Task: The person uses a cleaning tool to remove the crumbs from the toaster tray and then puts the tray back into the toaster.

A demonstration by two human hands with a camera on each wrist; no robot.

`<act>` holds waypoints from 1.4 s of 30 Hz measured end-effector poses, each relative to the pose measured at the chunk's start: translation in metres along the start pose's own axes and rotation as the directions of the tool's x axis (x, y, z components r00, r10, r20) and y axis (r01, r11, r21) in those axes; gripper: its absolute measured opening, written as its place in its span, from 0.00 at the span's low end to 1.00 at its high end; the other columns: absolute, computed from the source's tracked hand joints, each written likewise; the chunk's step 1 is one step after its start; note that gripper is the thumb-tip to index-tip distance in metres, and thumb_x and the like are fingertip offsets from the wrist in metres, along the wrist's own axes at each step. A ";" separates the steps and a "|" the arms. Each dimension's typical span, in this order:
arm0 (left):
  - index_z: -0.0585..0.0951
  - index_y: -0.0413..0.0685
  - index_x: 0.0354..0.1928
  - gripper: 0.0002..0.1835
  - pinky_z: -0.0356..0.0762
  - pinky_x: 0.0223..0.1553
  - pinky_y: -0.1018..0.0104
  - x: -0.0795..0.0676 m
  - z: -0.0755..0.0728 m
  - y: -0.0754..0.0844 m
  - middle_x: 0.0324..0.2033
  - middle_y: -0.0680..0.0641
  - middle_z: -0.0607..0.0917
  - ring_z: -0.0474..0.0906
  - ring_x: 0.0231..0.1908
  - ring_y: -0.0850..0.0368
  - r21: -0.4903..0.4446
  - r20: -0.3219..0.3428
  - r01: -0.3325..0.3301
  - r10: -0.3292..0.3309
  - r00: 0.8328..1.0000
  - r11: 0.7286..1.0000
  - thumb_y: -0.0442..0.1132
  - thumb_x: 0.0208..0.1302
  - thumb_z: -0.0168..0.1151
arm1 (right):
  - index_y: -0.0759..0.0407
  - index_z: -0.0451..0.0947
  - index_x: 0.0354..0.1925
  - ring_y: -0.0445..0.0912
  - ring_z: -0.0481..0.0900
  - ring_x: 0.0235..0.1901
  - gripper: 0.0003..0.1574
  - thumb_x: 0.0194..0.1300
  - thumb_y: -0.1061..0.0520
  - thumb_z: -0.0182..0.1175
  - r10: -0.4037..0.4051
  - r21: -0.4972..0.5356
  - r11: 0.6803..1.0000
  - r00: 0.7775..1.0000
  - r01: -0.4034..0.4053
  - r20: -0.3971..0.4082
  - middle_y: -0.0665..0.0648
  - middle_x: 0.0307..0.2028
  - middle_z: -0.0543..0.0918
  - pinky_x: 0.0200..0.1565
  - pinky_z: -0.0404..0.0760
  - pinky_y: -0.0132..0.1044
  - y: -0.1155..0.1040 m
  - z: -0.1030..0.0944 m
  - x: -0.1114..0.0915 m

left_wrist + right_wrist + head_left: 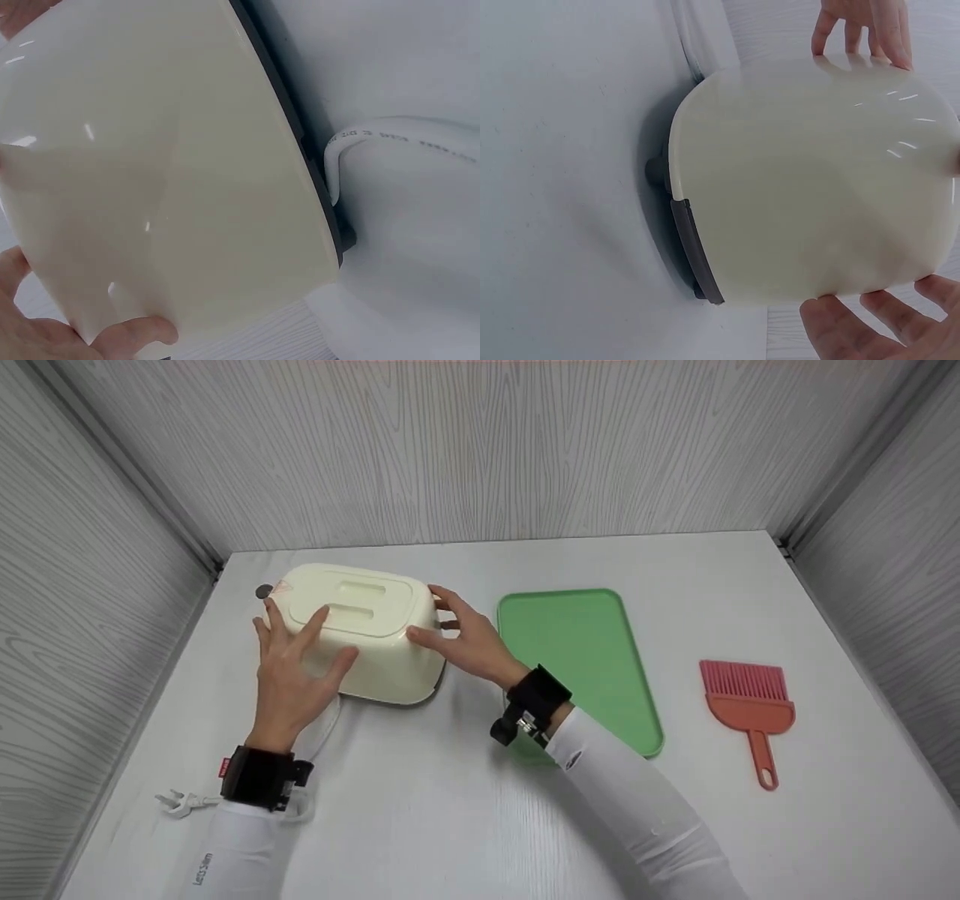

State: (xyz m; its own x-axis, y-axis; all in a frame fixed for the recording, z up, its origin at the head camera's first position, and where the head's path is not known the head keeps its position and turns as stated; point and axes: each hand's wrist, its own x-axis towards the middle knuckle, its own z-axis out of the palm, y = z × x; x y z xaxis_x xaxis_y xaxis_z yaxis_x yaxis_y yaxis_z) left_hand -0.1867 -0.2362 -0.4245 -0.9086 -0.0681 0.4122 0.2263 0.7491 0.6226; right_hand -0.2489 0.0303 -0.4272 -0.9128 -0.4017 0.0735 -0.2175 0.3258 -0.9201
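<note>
Fingers of L hand (289, 682) & R hand (472, 641) are bent against the toaster (382, 660), grasping it betw. them. Toaster's left of centre in the head view, L of the green tray (585, 660). Step's prob. adjusting its position; next move calls for even 2-handed support, w/ cord (375, 133) slack.

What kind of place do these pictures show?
Probably a small work booth set up for tasks: wood-grain panels enclose a white tabletop, where a cream toaster, a green tray and a red brush are placed.
</note>
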 end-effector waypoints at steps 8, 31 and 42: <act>0.71 0.55 0.75 0.40 0.47 0.67 0.14 0.006 0.002 0.003 0.80 0.29 0.37 0.29 0.75 0.21 -0.009 0.054 0.000 0.001 0.999 1.000 0.56 0.64 0.71 | 0.48 0.51 0.82 0.49 0.75 0.64 0.58 0.67 0.32 0.66 -0.016 -0.007 1.000 1.000 0.016 -0.011 0.53 0.70 0.71 0.64 0.80 0.45 0.002 -0.004 -0.004; 0.51 0.38 0.81 0.52 0.43 0.74 0.22 0.020 0.020 0.020 0.79 0.31 0.29 0.19 0.76 0.28 -0.010 0.200 -0.002 0.004 0.980 1.000 0.62 0.70 0.62 | 0.52 0.64 0.71 0.53 0.73 0.68 0.48 0.62 0.41 0.74 -0.028 0.106 0.994 0.996 0.037 -0.086 0.56 0.68 0.74 0.67 0.77 0.55 0.010 -0.016 -0.016; 0.39 0.39 0.81 0.55 0.42 0.76 0.26 0.028 0.022 0.024 0.79 0.38 0.22 0.16 0.77 0.36 -0.015 0.277 0.010 -0.006 0.961 1.000 0.67 0.73 0.54 | 0.53 0.70 0.73 0.51 0.79 0.61 0.45 0.63 0.44 0.74 -0.076 0.067 0.994 0.989 0.085 -0.128 0.54 0.63 0.79 0.62 0.83 0.50 0.014 -0.020 -0.031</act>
State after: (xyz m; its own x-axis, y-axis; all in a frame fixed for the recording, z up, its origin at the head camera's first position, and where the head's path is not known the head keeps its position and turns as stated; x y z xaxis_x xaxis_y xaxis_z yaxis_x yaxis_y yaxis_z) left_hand -0.2141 -0.2051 -0.4130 -0.9716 0.1131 0.2080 0.2223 0.7382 0.6369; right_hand -0.2303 0.0650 -0.4349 -0.9303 -0.3127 0.1916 -0.2705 0.2322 -0.9343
